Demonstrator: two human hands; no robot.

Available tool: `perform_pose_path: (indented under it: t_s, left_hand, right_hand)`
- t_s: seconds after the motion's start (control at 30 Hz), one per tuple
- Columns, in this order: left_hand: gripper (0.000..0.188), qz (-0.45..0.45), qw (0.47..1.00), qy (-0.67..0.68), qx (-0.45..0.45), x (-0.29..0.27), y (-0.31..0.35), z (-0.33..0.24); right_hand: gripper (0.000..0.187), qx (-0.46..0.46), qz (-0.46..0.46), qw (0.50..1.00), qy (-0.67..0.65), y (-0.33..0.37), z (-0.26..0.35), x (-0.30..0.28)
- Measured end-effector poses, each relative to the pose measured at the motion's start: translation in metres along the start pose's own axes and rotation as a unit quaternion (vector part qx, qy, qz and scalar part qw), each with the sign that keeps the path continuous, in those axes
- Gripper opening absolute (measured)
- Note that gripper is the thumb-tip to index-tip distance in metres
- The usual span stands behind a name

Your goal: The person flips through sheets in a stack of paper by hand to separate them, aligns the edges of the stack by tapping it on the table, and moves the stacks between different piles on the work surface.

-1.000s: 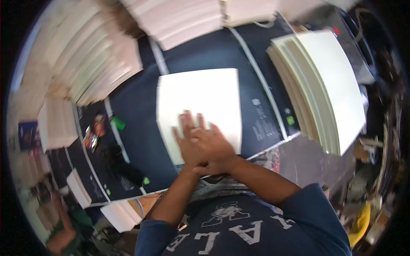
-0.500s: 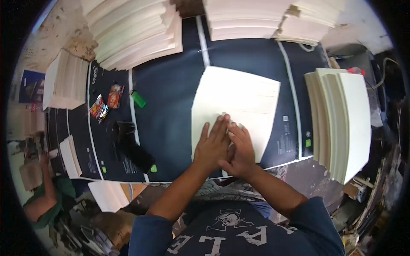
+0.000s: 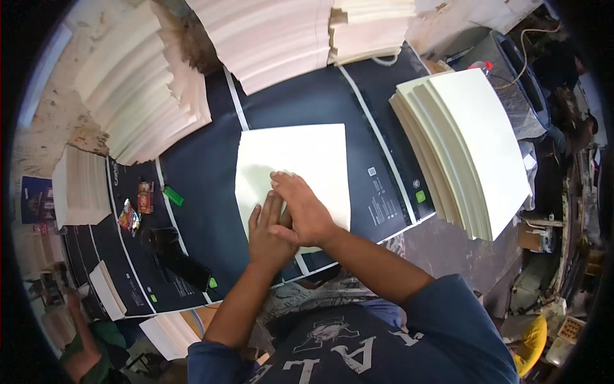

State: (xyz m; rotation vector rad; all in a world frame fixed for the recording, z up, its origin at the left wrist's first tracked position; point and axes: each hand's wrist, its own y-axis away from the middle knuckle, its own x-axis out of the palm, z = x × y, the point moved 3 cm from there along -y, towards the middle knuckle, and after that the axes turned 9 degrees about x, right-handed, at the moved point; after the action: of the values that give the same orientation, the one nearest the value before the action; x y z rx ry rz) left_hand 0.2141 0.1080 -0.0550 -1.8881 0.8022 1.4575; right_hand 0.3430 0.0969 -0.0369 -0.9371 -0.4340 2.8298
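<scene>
A white paper sheet [image 3: 304, 153], on what may be a thin pile, lies on the dark table in front of me. My left hand [image 3: 266, 237] rests on its near left part, palm down with fingers stretched out. Partly covering the left hand, my right hand [image 3: 306, 210] lies flat across the paper with its fingertips toward the far left. Both hands are open and pressed on the sheet. The paper under my palms is hidden.
Tall paper stacks stand along the back, among them a large pale stack [image 3: 268, 38]. Another paper stack [image 3: 470, 147] is at the right. Left of me lie a green lighter [image 3: 173, 196], a red packet [image 3: 146, 197], a shiny wrapper [image 3: 129, 217] and a black object [image 3: 179, 259]. A co-worker's arm [image 3: 83, 339] shows lower left.
The view has turned, so the table looks tilted. My right hand has slid over the left one, and its fingertips now lie farther up and left on the paper.
</scene>
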Motion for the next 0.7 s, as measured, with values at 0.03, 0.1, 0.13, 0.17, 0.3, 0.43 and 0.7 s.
perform_pose_path:
  t_s: [0.03,0.1,0.13,0.17,0.3,0.43,0.7]
  left_hand:
    - [0.060,-0.027,0.999,-0.033,-0.010,-0.003,-0.003,0.012]
    - [0.056,-0.077,0.995,-0.057,-0.009,-0.010,-0.002,0.028]
    - [0.056,-0.065,0.995,-0.070,-0.015,-0.011,-0.003,0.028]
    - [0.056,-0.052,0.995,-0.083,-0.021,-0.013,-0.005,0.025]
    - [0.053,-0.025,0.991,-0.125,-0.028,0.002,0.002,0.032]
    - [0.052,-0.007,0.989,-0.139,-0.046,0.017,0.011,0.034]
    - [0.053,-0.013,0.995,-0.090,-0.051,0.012,0.001,0.037]
  right_hand:
    - [0.078,-0.005,0.009,1.000,0.013,-0.001,-0.001,0.001]
    - [0.076,0.020,0.041,0.999,0.024,-0.002,0.003,0.002]
    - [0.077,0.034,0.037,0.998,0.029,-0.003,0.009,0.003]
    - [0.078,0.048,0.033,0.998,0.035,-0.005,0.017,0.003]
    - [0.081,0.047,0.044,0.998,0.005,0.004,0.035,0.036]
    - [0.082,-0.008,0.087,0.996,0.030,0.018,0.032,0.046]
    - [0.075,0.036,0.107,0.989,0.092,0.010,0.035,0.037]
